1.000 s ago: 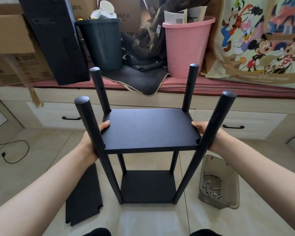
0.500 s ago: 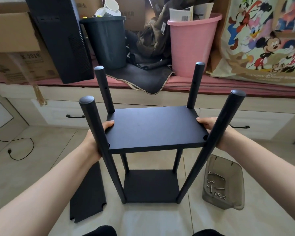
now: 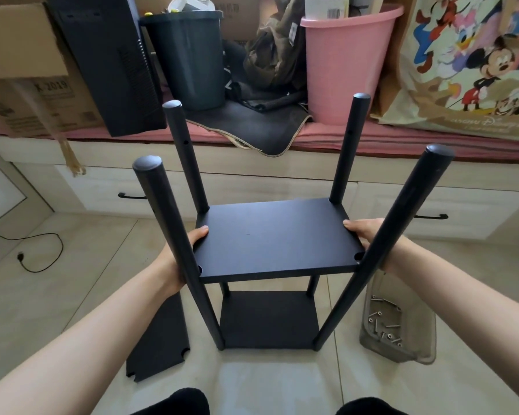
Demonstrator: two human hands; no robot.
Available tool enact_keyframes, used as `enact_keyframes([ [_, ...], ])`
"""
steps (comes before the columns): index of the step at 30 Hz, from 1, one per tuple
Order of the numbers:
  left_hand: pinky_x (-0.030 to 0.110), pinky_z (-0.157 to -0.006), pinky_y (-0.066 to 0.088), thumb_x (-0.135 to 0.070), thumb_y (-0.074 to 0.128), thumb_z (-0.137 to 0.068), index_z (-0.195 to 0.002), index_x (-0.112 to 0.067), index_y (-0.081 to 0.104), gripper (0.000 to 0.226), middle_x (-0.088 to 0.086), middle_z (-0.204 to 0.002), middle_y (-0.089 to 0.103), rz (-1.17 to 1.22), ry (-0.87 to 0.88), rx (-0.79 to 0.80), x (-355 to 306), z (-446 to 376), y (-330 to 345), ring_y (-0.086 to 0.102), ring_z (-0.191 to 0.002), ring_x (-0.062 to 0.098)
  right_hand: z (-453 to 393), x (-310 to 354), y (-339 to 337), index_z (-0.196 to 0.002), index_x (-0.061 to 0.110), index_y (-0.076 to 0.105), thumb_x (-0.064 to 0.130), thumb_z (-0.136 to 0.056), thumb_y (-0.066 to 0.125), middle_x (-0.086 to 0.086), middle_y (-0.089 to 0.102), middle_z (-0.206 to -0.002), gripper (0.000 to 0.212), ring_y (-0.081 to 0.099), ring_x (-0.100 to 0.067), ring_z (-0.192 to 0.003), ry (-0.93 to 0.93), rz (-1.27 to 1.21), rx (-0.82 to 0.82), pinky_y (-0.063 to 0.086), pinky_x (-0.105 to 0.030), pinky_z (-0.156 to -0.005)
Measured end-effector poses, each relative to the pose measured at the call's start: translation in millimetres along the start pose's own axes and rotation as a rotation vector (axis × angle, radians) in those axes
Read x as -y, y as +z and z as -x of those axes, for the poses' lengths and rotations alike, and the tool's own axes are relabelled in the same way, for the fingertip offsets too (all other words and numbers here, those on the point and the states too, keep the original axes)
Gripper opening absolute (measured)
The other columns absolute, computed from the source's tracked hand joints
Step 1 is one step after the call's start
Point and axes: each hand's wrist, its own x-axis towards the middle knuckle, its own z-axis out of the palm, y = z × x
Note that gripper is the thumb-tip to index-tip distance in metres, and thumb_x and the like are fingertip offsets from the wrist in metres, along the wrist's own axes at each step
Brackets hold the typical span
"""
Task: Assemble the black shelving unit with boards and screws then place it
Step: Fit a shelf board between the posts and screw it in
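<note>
A black shelving unit stands on the tiled floor with several round posts (image 3: 174,241) rising from a bottom board (image 3: 268,320). A second black board (image 3: 274,239) sits level between the posts, about halfway up. My left hand (image 3: 180,256) grips the board's left edge, thumb on top, partly behind the near left post. My right hand (image 3: 367,235) grips the right edge the same way, partly hidden by the near right post (image 3: 390,235). A third black board (image 3: 159,336) lies flat on the floor to the left. A clear plastic tray (image 3: 397,330) with several screws sits to the right.
Behind the unit runs a low bench with drawers (image 3: 252,181) and a pink cushion. On it stand a dark bin (image 3: 189,58), a pink bucket (image 3: 342,61), a cardboard box (image 3: 21,70) and a cartoon-print bag (image 3: 468,64). A black cable (image 3: 39,256) lies on the floor at left.
The middle board has stayed between my hands, held level among the posts. The view has shifted slightly, so the unit appears a little further right and higher in frame.
</note>
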Motion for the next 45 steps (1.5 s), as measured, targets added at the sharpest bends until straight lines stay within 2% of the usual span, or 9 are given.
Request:
enact_keyframes([
  [7,0.043,-0.087,0.05,-0.043,0.069,-0.091,-0.123,-0.007,0.064,0.048,0.01,-0.113,0.074,0.026,-0.09,-0.016,21,-3,0,0.071,-0.101,0.031,-12,-26,6,-0.106,0.005,0.062,0.021,-0.1,0.056,-0.011,0.069,-0.103,0.018,0.068,-0.027,-0.085,0.065,-0.02,-0.003,0.05,-0.033,-0.058],
  [11,0.04,-0.084,0.056,-0.046,0.069,-0.09,-0.121,-0.011,0.066,0.047,0.006,-0.105,0.077,0.046,-0.149,-0.008,29,-7,-2,0.075,-0.09,0.025,-18,-34,8,-0.106,0.003,0.062,0.023,-0.101,0.054,-0.015,0.068,-0.109,0.023,0.065,-0.031,-0.095,0.098,0.006,0.022,0.05,-0.037,-0.067],
  [16,0.031,-0.055,0.058,-0.044,0.07,-0.09,-0.121,-0.011,0.065,0.046,0.005,-0.1,0.078,0.123,-0.157,-0.021,31,-8,0,0.077,-0.081,0.024,-22,-37,6,-0.097,0.007,0.066,0.026,-0.096,0.063,-0.005,0.071,-0.098,0.02,0.069,-0.022,-0.082,0.102,-0.078,0.02,0.052,-0.032,-0.063],
  [21,0.029,-0.056,0.056,-0.043,0.069,-0.091,-0.117,-0.014,0.066,0.039,0.004,-0.099,0.078,0.164,-0.14,-0.085,34,0,3,0.076,-0.077,0.023,-18,-36,-6,-0.091,0.006,0.061,0.016,-0.099,0.047,-0.014,0.065,-0.097,0.019,0.065,-0.028,-0.076,0.146,-0.144,-0.084,0.053,-0.034,-0.062],
  [25,0.031,-0.059,0.051,-0.034,0.06,-0.097,-0.098,-0.017,0.063,0.018,0.005,-0.093,0.071,0.161,-0.108,-0.178,31,10,10,0.068,-0.078,0.027,-1,-37,-12,-0.091,0.009,0.057,0.023,-0.105,0.033,-0.015,0.061,-0.105,0.031,0.06,-0.035,-0.104,0.207,-0.147,-0.185,0.047,-0.049,-0.087],
  [28,0.042,-0.075,0.051,-0.028,0.044,-0.102,-0.085,-0.012,0.058,0.027,0.011,-0.086,0.062,0.046,-0.081,-0.269,29,25,26,0.061,-0.077,0.032,16,-35,-14,-0.097,0.007,0.054,0.023,-0.105,0.029,-0.016,0.055,-0.109,0.03,0.057,-0.038,-0.101,0.24,-0.213,-0.199,0.043,-0.058,-0.089],
  [31,0.052,-0.102,0.049,-0.032,0.031,-0.103,-0.115,0.002,0.059,0.046,0.023,-0.108,0.063,-0.079,-0.093,-0.301,33,40,37,0.062,-0.103,0.041,39,-29,-4,-0.114,0.001,0.054,0.011,-0.103,0.034,-0.017,0.059,-0.107,0.025,0.061,-0.037,-0.093,0.255,-0.148,-0.068,0.047,-0.059,-0.082],
  [38,0.048,-0.1,0.05,-0.041,0.032,-0.107,-0.123,0.0,0.057,0.05,0.021,-0.111,0.064,-0.259,-0.164,-0.323,41,70,53,0.062,-0.103,0.038,105,-7,40,-0.134,0.008,0.05,0.003,-0.091,0.061,-0.013,0.059,-0.124,0.044,0.064,-0.031,-0.108,0.05,0.186,0.354,0.056,-0.051,-0.089],
  [45,0.033,-0.06,0.056,-0.03,0.049,-0.105,-0.114,-0.005,0.056,0.028,0.014,-0.089,0.07,-0.13,-0.249,-0.122,36,94,38,0.07,-0.074,0.029,152,-31,92,-0.151,0.042,0.015,0.054,-0.074,0.079,-0.003,0.037,-0.145,0.101,0.051,-0.022,-0.12,-0.068,0.598,0.548,0.055,-0.04,-0.091],
])
